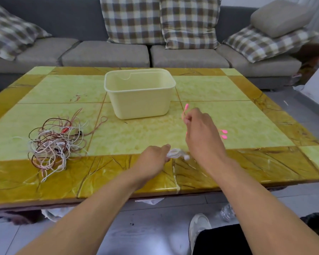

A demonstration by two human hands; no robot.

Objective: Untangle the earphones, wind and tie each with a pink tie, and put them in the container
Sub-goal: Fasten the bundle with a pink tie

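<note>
A home living room here: grey sofa (107, 54) with checked cushions (131, 19) sits behind a yellow-green tiled coffee table (228, 92).

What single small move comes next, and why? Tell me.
Probably bring the thin pink silicone tie pinched in the right hand down to the wound white earphone bundle held by the left hand and wrap it: the bundle looks wound but untied.

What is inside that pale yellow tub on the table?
Nothing shows inside the tub: only its bare inner walls are visible. Its near wall hides the bottom, so something small could lie there. The tangled earphones lie on the table, outside it.
</note>
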